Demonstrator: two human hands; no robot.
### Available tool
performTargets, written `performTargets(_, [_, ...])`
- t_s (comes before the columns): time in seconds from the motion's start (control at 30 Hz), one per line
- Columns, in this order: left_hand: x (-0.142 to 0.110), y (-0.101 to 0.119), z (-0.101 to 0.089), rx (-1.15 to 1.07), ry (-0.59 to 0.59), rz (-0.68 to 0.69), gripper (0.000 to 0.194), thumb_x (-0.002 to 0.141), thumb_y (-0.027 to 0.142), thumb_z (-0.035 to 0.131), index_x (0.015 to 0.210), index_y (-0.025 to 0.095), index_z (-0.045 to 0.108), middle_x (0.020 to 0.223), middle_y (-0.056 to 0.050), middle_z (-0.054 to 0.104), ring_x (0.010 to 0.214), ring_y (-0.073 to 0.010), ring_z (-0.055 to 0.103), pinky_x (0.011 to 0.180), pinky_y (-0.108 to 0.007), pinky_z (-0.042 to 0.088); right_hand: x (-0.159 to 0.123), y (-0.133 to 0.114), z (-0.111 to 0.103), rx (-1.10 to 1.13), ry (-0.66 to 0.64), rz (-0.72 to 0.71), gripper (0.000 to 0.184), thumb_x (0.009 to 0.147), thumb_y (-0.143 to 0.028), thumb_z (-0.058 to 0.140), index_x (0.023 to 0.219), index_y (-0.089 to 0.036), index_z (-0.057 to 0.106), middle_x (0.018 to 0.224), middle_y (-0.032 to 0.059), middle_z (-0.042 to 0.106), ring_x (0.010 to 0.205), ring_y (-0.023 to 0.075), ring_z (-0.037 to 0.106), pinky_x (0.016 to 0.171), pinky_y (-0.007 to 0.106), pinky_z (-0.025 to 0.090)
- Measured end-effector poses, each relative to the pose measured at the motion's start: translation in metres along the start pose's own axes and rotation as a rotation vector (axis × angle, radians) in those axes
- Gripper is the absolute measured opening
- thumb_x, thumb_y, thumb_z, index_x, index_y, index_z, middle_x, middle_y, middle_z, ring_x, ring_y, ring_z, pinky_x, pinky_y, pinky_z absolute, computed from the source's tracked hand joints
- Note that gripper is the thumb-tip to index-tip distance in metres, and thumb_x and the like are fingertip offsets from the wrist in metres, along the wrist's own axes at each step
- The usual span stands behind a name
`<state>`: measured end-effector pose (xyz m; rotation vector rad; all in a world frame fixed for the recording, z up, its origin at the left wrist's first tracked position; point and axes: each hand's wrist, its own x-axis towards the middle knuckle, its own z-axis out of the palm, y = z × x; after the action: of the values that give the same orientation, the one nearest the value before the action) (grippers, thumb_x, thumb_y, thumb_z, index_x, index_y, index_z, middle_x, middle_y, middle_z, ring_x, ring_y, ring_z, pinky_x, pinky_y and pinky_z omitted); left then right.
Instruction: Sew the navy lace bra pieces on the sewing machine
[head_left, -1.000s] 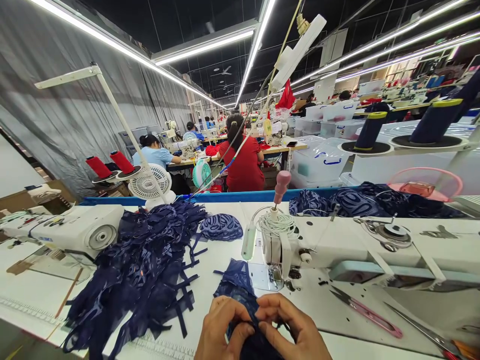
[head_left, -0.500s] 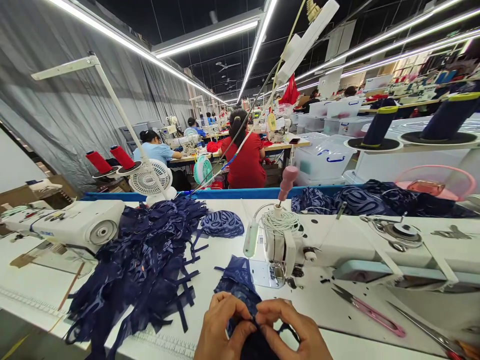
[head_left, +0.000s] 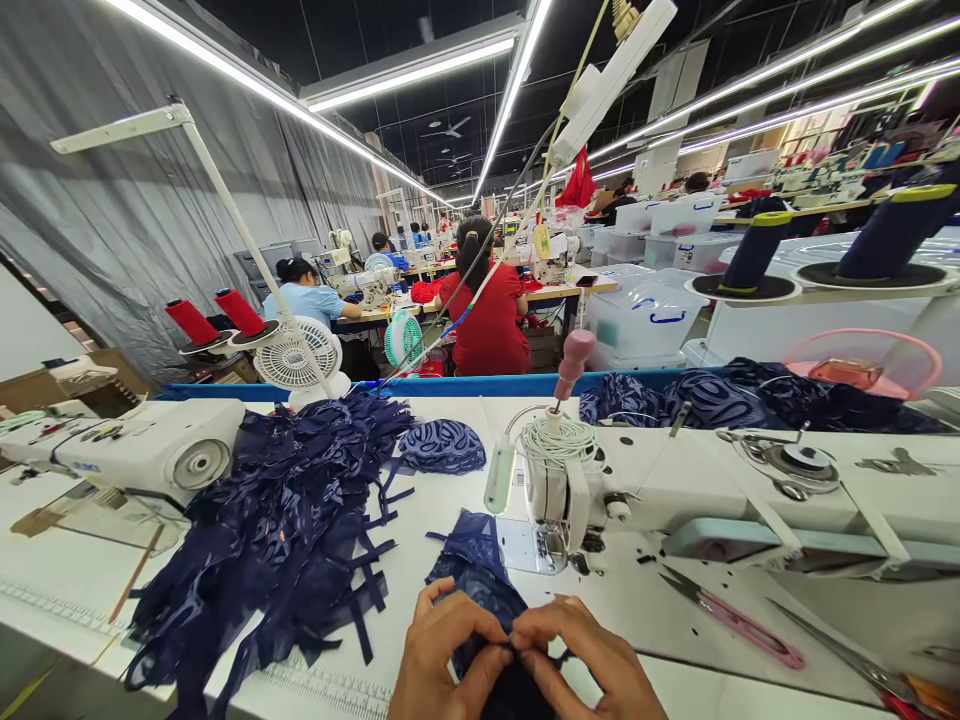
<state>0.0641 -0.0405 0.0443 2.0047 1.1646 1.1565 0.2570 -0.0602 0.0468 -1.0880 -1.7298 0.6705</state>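
Note:
Both hands meet at the front edge of the table over a navy lace garment piece (head_left: 474, 560). My left hand (head_left: 450, 650) pinches the fabric between thumb and forefinger. Close against it, my right hand (head_left: 581, 655) pinches the same fabric, fingertips almost touching the left ones. The exact edge held is mostly hidden by the fingers. The far end of the piece lies flat on the table, left of the sewing machine's needle plate (head_left: 529, 545). A dark narrow strap loops out below my right fingers.
A sewing machine (head_left: 675, 480) stands at the right, with pink-handled snips (head_left: 742, 620) and large scissors (head_left: 840, 655) before it. A heap of navy garment pieces (head_left: 277, 530) covers the left. A lace cup (head_left: 442, 445) lies behind. Other people sit at machines beyond.
My hands stay pinched on the fabric, with the fingertips drawn slightly closer together. The whole view has shifted a little; the table items lie as before.

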Motion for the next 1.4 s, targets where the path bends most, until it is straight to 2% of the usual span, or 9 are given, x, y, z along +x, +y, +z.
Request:
performTargets(0.13, [0.004, 0.006, -0.004, -0.112, -0.005, -0.192, 0.024, 0.086, 0.043, 0.064, 0.075, 0.022, 0.064, 0.076, -0.001, 0.065, 0.079, -0.0193, 0.059, 0.089, -0.032, 0.044, 0.006, 0.005, -0.012, -0.048, -0.138, -0.100, 0.019, 0.100, -0.019, 0.043, 0.093, -0.027, 0.059, 0.098, 0.0020, 0.067, 0.089, 0.0172, 0.065, 0.081, 0.027, 0.051])
performTargets(0.23, [0.007, 0.009, -0.008, -0.163, -0.041, -0.262, 0.030, 0.086, 0.048, 0.062, 0.076, 0.020, 0.062, 0.077, -0.002, 0.063, 0.078, -0.0186, 0.056, 0.083, -0.029, 0.043, 0.008, 0.002, -0.020, -0.108, -0.209, -0.093, 0.024, 0.099, -0.015, 0.037, 0.092, -0.027, 0.057, 0.103, 0.0026, 0.065, 0.094, 0.0162, 0.064, 0.082, 0.027, 0.052])
performTargets(0.37, [0.010, 0.011, -0.008, -0.211, -0.066, -0.276, 0.025, 0.086, 0.043, 0.062, 0.077, 0.020, 0.061, 0.077, -0.001, 0.059, 0.078, -0.0174, 0.053, 0.080, -0.027, 0.040, 0.007, -0.003, -0.021, -0.210, -0.229, -0.043, 0.010, 0.091, -0.021, 0.059, 0.099, -0.028, 0.057, 0.110, 0.0018, 0.065, 0.104, 0.0182, 0.063, 0.091, 0.030, 0.052])
performTargets(0.43, [0.010, 0.011, -0.009, -0.228, -0.079, -0.275, 0.023, 0.086, 0.041, 0.062, 0.077, 0.020, 0.060, 0.077, 0.000, 0.058, 0.078, -0.0169, 0.052, 0.078, -0.026, 0.039, 0.007, -0.003, -0.018, -0.257, -0.212, -0.083, 0.018, 0.085, -0.023, 0.069, 0.096, -0.027, 0.056, 0.107, 0.0008, 0.067, 0.100, 0.0193, 0.064, 0.087, 0.030, 0.053])
performTargets(0.57, [0.011, 0.009, -0.012, -0.278, -0.115, -0.290, 0.025, 0.086, 0.042, 0.063, 0.078, 0.019, 0.060, 0.077, 0.000, 0.057, 0.077, -0.0159, 0.051, 0.076, -0.026, 0.037, 0.007, 0.002, -0.015, -0.289, -0.153, -0.166, 0.011, 0.092, -0.017, 0.059, 0.089, -0.026, 0.052, 0.097, -0.0021, 0.067, 0.092, 0.0169, 0.062, 0.082, 0.029, 0.051])
performTargets(0.87, [0.011, -0.007, -0.008, -0.679, -0.229, -0.331, 0.035, 0.075, 0.050, 0.078, 0.078, 0.017, 0.066, 0.086, -0.004, 0.065, 0.093, -0.0209, 0.058, 0.086, -0.031, 0.039, 0.008, -0.001, -0.023, -0.174, -0.214, -0.094, 0.016, 0.092, -0.016, 0.057, 0.082, -0.026, 0.050, 0.086, -0.0057, 0.066, 0.083, 0.0135, 0.064, 0.089, 0.030, 0.048])
performTargets(1.17, [0.012, -0.012, -0.008, -0.648, -0.256, -0.326, 0.032, 0.074, 0.047, 0.080, 0.075, 0.016, 0.070, 0.082, -0.004, 0.068, 0.082, -0.0173, 0.059, 0.078, -0.028, 0.039, 0.008, 0.002, -0.027, -0.162, -0.198, -0.165, 0.015, 0.093, -0.014, 0.053, 0.084, -0.026, 0.050, 0.087, -0.0032, 0.066, 0.083, 0.0157, 0.064, 0.090, 0.035, 0.049])
performTargets(1.3, [0.007, -0.013, 0.000, -0.553, -0.184, -0.286, 0.033, 0.079, 0.050, 0.074, 0.076, 0.017, 0.066, 0.081, -0.002, 0.065, 0.080, -0.0169, 0.056, 0.075, -0.027, 0.038, 0.006, 0.001, -0.026, -0.207, -0.201, -0.186, 0.017, 0.093, -0.013, 0.052, 0.083, -0.025, 0.047, 0.089, -0.0026, 0.065, 0.083, 0.0148, 0.065, 0.104, 0.040, 0.041])
performTargets(1.4, [0.002, -0.014, 0.006, -0.460, -0.136, -0.298, 0.033, 0.084, 0.050, 0.068, 0.078, 0.019, 0.062, 0.078, -0.001, 0.060, 0.076, -0.0157, 0.053, 0.072, -0.026, 0.037, 0.003, 0.004, -0.024, -0.280, -0.151, -0.208, 0.015, 0.093, -0.013, 0.051, 0.087, -0.026, 0.046, 0.089, -0.0022, 0.064, 0.083, 0.0151, 0.064, 0.107, 0.041, 0.038])
